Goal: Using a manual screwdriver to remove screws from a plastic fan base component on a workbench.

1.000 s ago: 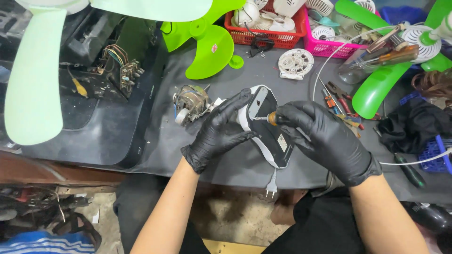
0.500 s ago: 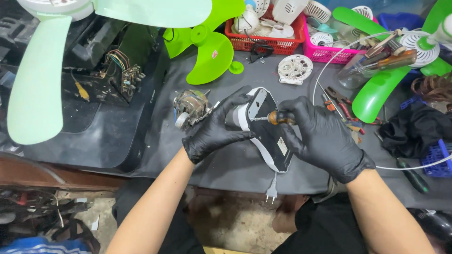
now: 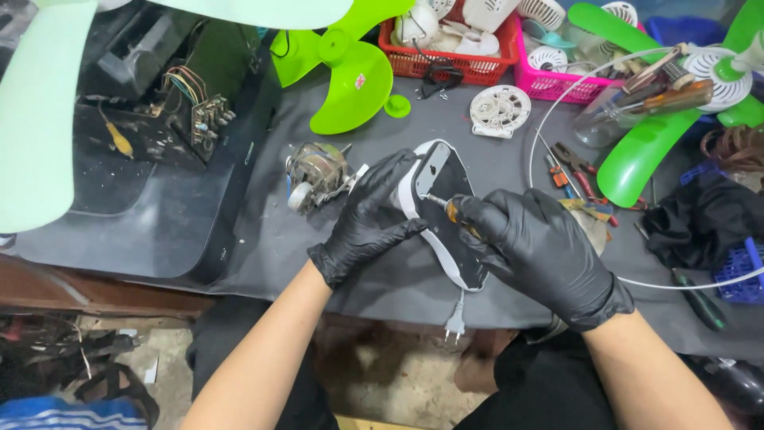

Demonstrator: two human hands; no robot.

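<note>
Two black-gloved hands meet over a dark grey work mat [image 3: 477, 111]. The left hand [image 3: 370, 219] wraps around the upper left side of a black casing with a white rim [image 3: 440, 179], its fingers curled close over the edge and the thumb pressed against the rim lower down, so the casing is held tilted above the mat. The right hand [image 3: 541, 247] is closed tight around the amber handle of a screwdriver [image 3: 447, 207], fingers folded into a fist with only a short piece of handle and the metal shaft showing; the tip touches the casing's dark face near its top. A white cord runs from the casing's lower end to a plug [image 3: 454, 325] hanging over the mat's front edge. Just left of the left hand lies a small electric motor [image 3: 314, 171]. Behind it sit a bright green fan blade [image 3: 350, 80], a red basket [image 3: 458, 68] and a round white grille part [image 3: 500, 110]. Pliers with red handles [image 3: 574, 167] lie right of the casing.
</note>
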